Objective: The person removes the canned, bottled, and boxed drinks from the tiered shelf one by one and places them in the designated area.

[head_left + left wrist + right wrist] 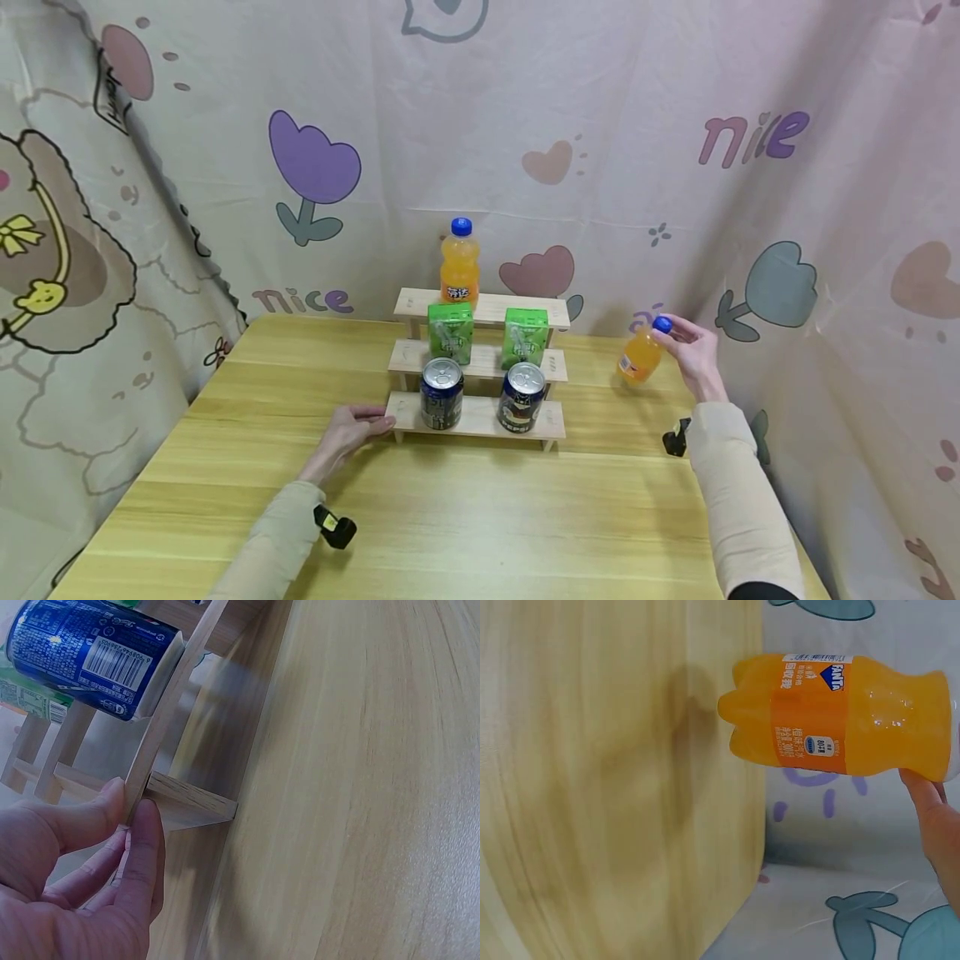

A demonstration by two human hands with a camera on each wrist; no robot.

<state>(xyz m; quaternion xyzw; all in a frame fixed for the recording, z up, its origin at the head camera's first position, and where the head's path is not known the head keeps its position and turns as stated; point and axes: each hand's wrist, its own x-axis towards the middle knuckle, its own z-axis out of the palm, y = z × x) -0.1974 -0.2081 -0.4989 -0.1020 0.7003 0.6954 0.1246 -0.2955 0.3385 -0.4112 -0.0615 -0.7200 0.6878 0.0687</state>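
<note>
Likely stocking step: right hand (693, 354), fingers pinching orange bottle (640, 356) up top, at rack's (480, 415) 3 o'clock, left hand (350, 433) pinching rack edge at 8, next move probably calls for lift to 1, beside standing bottle (460, 265)

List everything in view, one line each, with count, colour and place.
Backdrop: 1, pale with printed flowers and hearts, behind and at both sides
Table: 1, yellowish wood, in front of the backdrop
Rack: 1, pale wood, three tiers, on the table
Bottles: 2, orange with blue caps, one upright on the top tier, one tilted, right of the rack
Cartons: 2, green, middle tier
Cans: 2, dark blue, bottom tier
Sleeves: 2, cream, on the forearms
Wrist cameras: 2, black, at the cuffs
Left hand: 1, bare, pinching the bottom tier's left end
Right hand: 1, bare, holding the tilted bottle near its cap
</note>
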